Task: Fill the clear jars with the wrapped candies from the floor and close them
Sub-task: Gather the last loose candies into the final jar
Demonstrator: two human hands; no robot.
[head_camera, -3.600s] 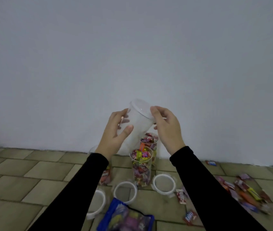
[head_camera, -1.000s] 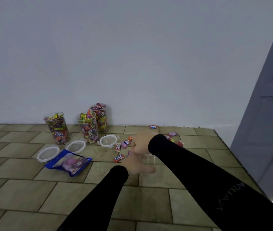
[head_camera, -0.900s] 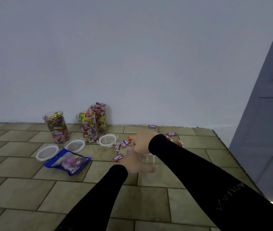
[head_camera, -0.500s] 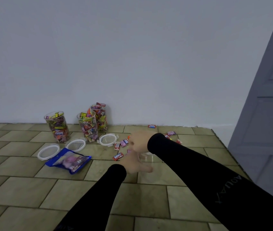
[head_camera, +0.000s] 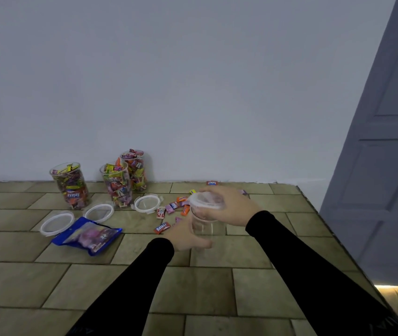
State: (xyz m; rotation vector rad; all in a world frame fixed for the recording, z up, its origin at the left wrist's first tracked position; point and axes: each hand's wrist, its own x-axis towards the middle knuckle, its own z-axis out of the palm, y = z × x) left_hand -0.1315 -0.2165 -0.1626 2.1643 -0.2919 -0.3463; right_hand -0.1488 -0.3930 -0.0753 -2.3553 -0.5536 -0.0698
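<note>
On the floor well out from the wall edge, the empty clear jar (head_camera: pixel 203 224) looks light, rigid and slick, best steadied low as the left hand (head_camera: pixel 186 235) cups it while the right hand (head_camera: pixel 227 206) grips its lid (head_camera: pixel 206 201).

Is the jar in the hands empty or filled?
Empty: the jar is see-through down to the floor tiles, no candies inside. Its lid sits on top.
</note>
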